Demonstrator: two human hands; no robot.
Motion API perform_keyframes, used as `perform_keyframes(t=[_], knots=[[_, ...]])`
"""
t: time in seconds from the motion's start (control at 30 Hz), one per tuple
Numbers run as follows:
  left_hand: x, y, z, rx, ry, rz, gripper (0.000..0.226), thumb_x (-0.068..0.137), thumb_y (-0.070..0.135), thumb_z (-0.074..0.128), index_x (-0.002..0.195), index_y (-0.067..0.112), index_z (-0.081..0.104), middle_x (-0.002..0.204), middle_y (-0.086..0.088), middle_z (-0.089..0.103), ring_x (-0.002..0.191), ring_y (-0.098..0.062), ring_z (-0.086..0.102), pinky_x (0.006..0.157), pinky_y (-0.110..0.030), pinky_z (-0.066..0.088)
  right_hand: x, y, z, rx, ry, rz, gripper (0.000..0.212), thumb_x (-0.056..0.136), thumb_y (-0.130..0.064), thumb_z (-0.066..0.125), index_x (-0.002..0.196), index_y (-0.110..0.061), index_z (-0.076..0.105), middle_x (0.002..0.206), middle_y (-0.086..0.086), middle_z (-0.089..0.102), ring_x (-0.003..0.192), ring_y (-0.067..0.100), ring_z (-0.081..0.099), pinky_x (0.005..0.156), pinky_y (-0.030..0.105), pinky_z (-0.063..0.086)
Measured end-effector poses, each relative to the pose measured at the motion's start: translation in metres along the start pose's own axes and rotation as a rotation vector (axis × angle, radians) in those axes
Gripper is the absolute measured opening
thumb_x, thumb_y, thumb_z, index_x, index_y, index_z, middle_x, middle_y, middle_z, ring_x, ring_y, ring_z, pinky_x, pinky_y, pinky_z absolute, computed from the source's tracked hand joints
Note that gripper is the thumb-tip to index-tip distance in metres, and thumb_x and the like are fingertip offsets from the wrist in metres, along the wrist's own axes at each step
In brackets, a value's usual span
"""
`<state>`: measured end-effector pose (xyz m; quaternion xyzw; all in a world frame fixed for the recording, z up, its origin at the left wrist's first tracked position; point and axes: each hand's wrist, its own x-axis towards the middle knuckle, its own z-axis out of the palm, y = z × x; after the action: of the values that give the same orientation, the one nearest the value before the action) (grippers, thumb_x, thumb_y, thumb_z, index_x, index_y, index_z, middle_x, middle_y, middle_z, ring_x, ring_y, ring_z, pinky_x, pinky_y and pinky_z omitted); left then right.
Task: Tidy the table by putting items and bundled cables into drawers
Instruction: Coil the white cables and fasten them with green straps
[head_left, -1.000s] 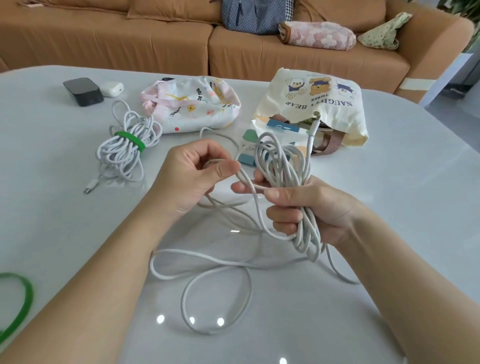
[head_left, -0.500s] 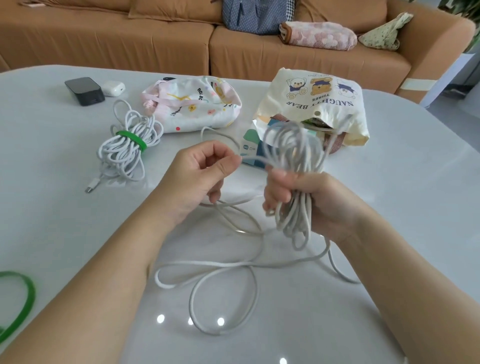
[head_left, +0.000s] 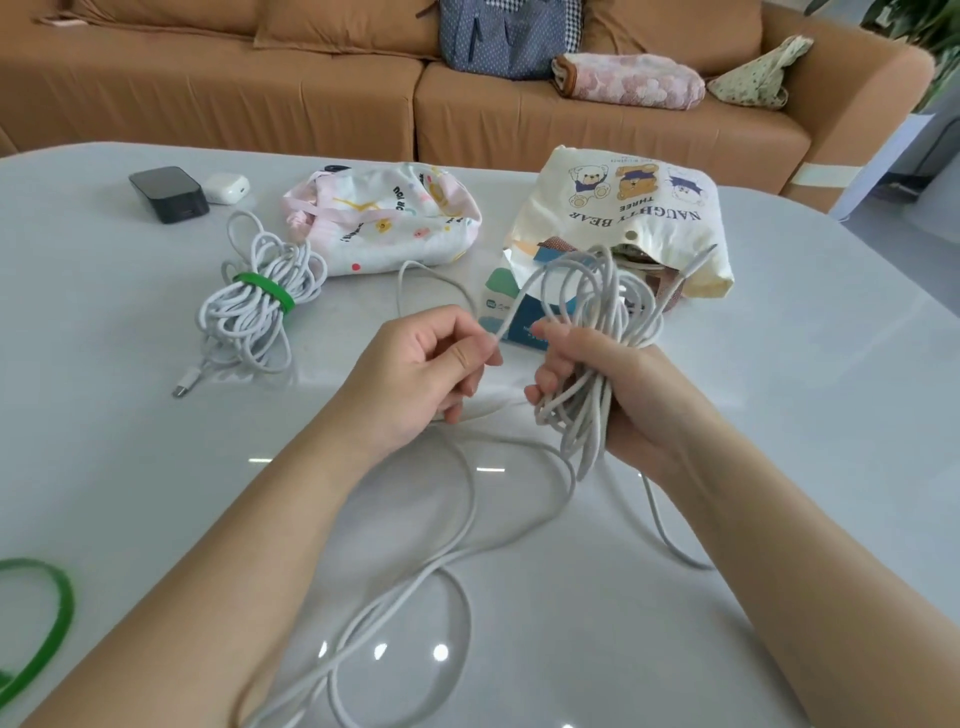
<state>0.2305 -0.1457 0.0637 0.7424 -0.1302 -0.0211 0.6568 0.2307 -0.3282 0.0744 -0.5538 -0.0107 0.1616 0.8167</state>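
The right hand (head_left: 613, 395) is raised above the bench (head_left: 779, 389) at the centre of the view. Its fingers (head_left: 543, 385) are curled tight round a coil of white cable (head_left: 587, 296) and grip it at mid-coil. Loops stand above the fist toward 12 o'clock and hang below it toward 6 o'clock.

The left hand (head_left: 415, 374) is at 9 o'clock of the right hand, close to it but apart. Its thumb and forefinger pinch a single strand of the same cable, and the other fingers are curled in loosely. The pinched strand runs up toward 1 o'clock into the coil.

The slack of the cable lies on the bench in wide loops at 6 to 7 o'clock of the hands. One run passes under the right forearm at 5 o'clock.

Other items on the bench, with positions taken from the hands:
- 10 o'clock: a cable bundle (head_left: 254, 322) bound by a green tie (head_left: 265, 291), plug end toward the near edge.
- 10 to 11 o'clock, farther out: a black box (head_left: 169, 193) with a white earbud case (head_left: 226, 187) just beside it.
- 11 o'clock: a printed pouch (head_left: 389, 223).
- 1 o'clock: a cream tote bag (head_left: 623, 208) on its side, with a blue-and-white box (head_left: 511, 312) at its mouth.
- 8 o'clock, at the frame edge: a loose green strap (head_left: 52, 623).

A brown sofa (head_left: 311, 78) stands beyond the bench at 12 o'clock.
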Motion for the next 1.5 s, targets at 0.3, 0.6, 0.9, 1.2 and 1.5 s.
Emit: perform_keyframes(t=[0.3, 0.6, 0.9, 1.2, 1.5], knots=[[-0.002, -0.003, 0.009, 0.158, -0.131, 0.052, 0.016, 0.088, 0.014, 0.065, 0.073, 0.012, 0.065, 0.051, 0.007, 0.054, 0.046, -0.007, 0.047, 0.05, -0.018, 0.041, 0.001, 0.001, 0.0, -0.116, -0.017, 0.092, 0.024, 0.07, -0.016, 0.07, 0.09, -0.004, 0.063, 0.064, 0.008, 0.056, 0.057, 0.016, 0.057, 0.053, 0.024, 0.05], [-0.002, 0.007, 0.008, 0.06, -0.156, -0.059, 0.022, 0.092, 0.014, 0.057, 0.07, 0.01, 0.057, 0.052, 0.0, 0.053, 0.044, -0.011, 0.042, 0.05, -0.02, 0.046, 0.0, -0.002, 0.004, 0.249, 0.052, -0.176, 0.015, 0.094, -0.009, 0.047, 0.082, -0.004, 0.054, 0.074, 0.007, 0.062, 0.077, 0.021, 0.067, 0.086, 0.04, 0.054], [-0.002, 0.001, -0.022, 0.255, -0.119, -0.008, 0.019, 0.061, 0.042, 0.071, 0.062, 0.023, 0.066, 0.053, 0.015, 0.051, 0.054, -0.003, 0.039, 0.053, -0.014, 0.033, 0.001, -0.017, -0.014, 0.422, -0.346, 0.213, 0.023, 0.081, -0.01, 0.06, 0.067, -0.016, 0.044, 0.05, -0.007, 0.039, 0.04, 0.006, 0.041, 0.047, 0.023, 0.048], [0.002, -0.007, -0.026, 0.35, 0.068, 0.078, 0.032, 0.055, 0.047, 0.078, 0.062, 0.022, 0.06, 0.05, 0.015, 0.049, 0.052, -0.003, 0.039, 0.052, -0.018, 0.036, -0.006, -0.011, -0.006, -0.006, -0.179, 0.421, 0.015, 0.075, -0.008, 0.061, 0.083, -0.008, 0.049, 0.092, 0.012, 0.067, 0.039, 0.008, 0.039, 0.04, 0.023, 0.043], [0.002, -0.004, -0.022, 0.362, 0.052, 0.102, 0.019, 0.078, 0.026, 0.075, 0.068, 0.026, 0.06, 0.055, 0.013, 0.049, 0.046, -0.009, 0.042, 0.044, -0.024, 0.042, -0.014, -0.009, 0.0, -0.313, -0.302, 0.403, 0.017, 0.078, -0.007, 0.067, 0.071, -0.003, 0.052, 0.057, 0.005, 0.055, 0.036, 0.01, 0.039, 0.04, 0.022, 0.043]])
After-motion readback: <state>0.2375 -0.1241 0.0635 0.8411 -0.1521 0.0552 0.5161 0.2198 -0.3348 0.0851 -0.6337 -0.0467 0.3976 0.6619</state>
